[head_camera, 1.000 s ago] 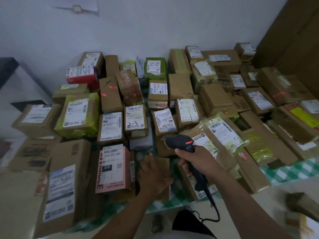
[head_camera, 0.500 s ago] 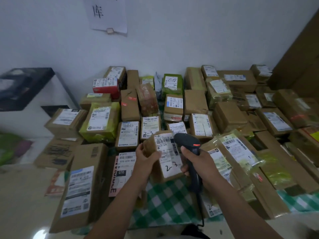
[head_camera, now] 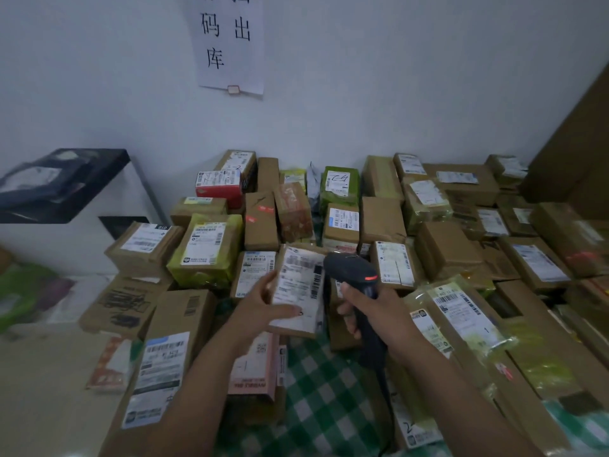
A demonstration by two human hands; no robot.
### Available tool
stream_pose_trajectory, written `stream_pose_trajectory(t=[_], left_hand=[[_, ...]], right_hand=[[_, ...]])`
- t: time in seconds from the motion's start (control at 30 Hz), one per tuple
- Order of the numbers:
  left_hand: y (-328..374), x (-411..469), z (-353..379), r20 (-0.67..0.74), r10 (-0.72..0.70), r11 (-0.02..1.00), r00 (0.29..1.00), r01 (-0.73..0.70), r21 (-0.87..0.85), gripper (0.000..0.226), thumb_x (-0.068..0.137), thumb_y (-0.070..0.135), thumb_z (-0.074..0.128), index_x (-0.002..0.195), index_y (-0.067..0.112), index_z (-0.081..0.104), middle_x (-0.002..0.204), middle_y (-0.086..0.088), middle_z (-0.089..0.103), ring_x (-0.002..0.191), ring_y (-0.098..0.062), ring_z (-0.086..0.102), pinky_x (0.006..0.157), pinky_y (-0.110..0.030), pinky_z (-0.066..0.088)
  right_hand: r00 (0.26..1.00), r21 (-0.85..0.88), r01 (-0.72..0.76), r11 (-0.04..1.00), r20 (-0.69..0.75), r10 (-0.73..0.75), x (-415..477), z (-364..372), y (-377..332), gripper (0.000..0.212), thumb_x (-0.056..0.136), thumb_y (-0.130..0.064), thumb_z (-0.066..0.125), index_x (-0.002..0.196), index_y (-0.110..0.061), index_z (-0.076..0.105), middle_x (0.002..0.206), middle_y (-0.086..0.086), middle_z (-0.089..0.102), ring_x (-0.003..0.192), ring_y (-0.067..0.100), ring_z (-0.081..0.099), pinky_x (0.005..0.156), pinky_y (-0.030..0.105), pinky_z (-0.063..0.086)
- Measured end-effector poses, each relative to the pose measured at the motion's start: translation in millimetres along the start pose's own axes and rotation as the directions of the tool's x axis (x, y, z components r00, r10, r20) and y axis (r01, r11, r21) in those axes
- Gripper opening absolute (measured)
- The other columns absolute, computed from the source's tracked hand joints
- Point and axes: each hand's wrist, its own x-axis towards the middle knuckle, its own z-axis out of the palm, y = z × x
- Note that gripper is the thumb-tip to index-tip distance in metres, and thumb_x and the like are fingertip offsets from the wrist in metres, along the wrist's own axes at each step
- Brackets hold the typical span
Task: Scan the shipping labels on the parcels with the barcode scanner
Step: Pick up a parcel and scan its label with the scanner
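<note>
1. The parcel (head_camera: 298, 288) is held at frame centre with its label (head_camera: 301, 275) facing the camera. It is gripped at its 9 o'clock edge by the left hand (head_camera: 260, 306), thumb on the label.
2. The barcode scanner (head_camera: 351, 268) is clenched in the right hand (head_camera: 379, 311) at the parcel's 3 o'clock, head just beside the label.
3. Closed boxes (head_camera: 382, 219) are packed from 9 to 3 o'clock on the checkered cloth (head_camera: 323, 390). Their contents are hidden.

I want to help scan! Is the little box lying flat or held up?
Held up: the left hand grips the parcel, tilted, beside the scanner in the right hand.
</note>
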Motion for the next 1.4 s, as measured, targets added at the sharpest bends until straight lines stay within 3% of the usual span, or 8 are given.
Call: stream_pose_trajectory(t=[0.1,0.3,0.43,0.73,1.0,1.13,1.27,1.4], left_hand=[[14.1,-3.0,-28.6,-0.104,0.033,0.998,0.994,-0.026,0.063,0.092,0.069,0.005,0.086,0.14,0.041,0.041,0.097,0.005,0.075,0.083,-0.024,0.075,0.064,-0.036,0.061],[32.4,-7.0,-61.5,-0.166,0.017,0.972,0.986,0.022,0.232,0.082,0.071,0.001,0.083,0.14,0.034,0.052,0.105,-0.003,0.074,0.079,-0.022,0.075,0.072,-0.037,0.059],[31.3,-11.5,-71.4,-0.165,-0.008,0.964,0.986,0.051,0.262,0.073,0.073,-0.003,0.08,0.136,0.028,0.058,0.105,-0.005,0.075,0.09,-0.026,0.074,0.087,-0.044,0.058],[23.5,-15.1,-78.0,-0.208,-0.012,0.956,0.978,0.072,0.285,0.072,0.074,-0.003,0.079,0.136,0.026,0.057,0.07,0.019,0.071,0.064,-0.001,0.07,0.045,-0.012,0.049],[19.4,-11.6,-73.5,-0.208,-0.039,0.953,0.977,0.099,0.287,0.078,0.07,0.007,0.085,0.138,0.033,0.055,0.085,0.009,0.075,0.073,-0.014,0.075,0.067,-0.031,0.059],[18.2,-11.2,-56.9,-0.201,-0.009,0.943,0.98,0.075,0.324,0.078,0.074,0.026,0.084,0.141,0.04,0.047,0.114,0.001,0.064,0.087,-0.02,0.072,0.08,-0.04,0.059],[13.2,-8.5,-27.2,-0.11,0.033,0.907,0.993,0.017,0.422,0.079,0.078,0.034,0.08,0.146,0.037,0.039,0.118,0.006,0.059,0.083,-0.007,0.068,0.057,-0.018,0.052],[1.0,-4.3,9.4,0.008,-0.07,0.88,0.998,0.058,0.472,0.094,0.069,0.047,0.078,0.149,0.039,0.03,0.144,-0.003,0.044,0.112,-0.023,0.06,0.083,-0.038,0.058]], right_hand=[[0.997,-0.17,0.019,0.985,0.083,-0.005,-3.9,-2.0,1.4,0.027,0.09,-0.033,0.07,0.085,-0.007,0.065,0.058,0.002,0.068,0.044,0.014,0.059,0.045,0.025,0.048],[0.964,-0.418,0.145,0.897,0.262,-0.034,-9.4,0.6,6.1,0.025,0.081,-0.045,0.073,0.087,-0.022,0.066,0.071,0.012,0.073,0.047,0.013,0.062,0.047,0.026,0.052],[0.954,-0.436,0.169,0.884,0.296,-0.036,-12.4,3.5,8.5,0.034,0.069,-0.057,0.071,0.087,-0.028,0.065,0.075,0.01,0.073,0.048,0.014,0.062,0.048,0.027,0.051],[0.946,-0.42,0.183,0.889,0.322,-0.043,-11.0,7.5,8.9,0.022,0.082,-0.044,0.074,0.091,-0.025,0.066,0.076,0.014,0.073,0.049,0.014,0.061,0.049,0.024,0.05],[0.941,-0.401,0.182,0.898,0.336,-0.041,-10.2,6.6,10.8,0.019,0.083,-0.043,0.074,0.092,-0.028,0.066,0.076,0.015,0.072,0.046,0.013,0.06,0.047,0.022,0.048],[0.967,-0.298,0.141,0.944,0.244,-0.067,-11.0,1.1,12.6,0.02,0.086,-0.038,0.073,0.085,-0.019,0.066,0.064,0.013,0.07,0.043,0.016,0.058,0.045,0.024,0.047],[0.999,-0.161,0.034,0.986,-0.027,-0.039,-7.0,-12.1,9.9,0.035,0.09,-0.037,0.069,0.078,-0.004,0.066,0.055,0.005,0.067,0.044,0.017,0.059,0.048,0.025,0.049],[0.967,0.02,-0.001,1.0,-0.255,0.006,-5.9,-31.6,14.9,0.043,0.09,-0.039,0.068,0.077,0.003,0.068,0.053,0.004,0.065,0.041,0.015,0.057,0.043,0.024,0.047]])
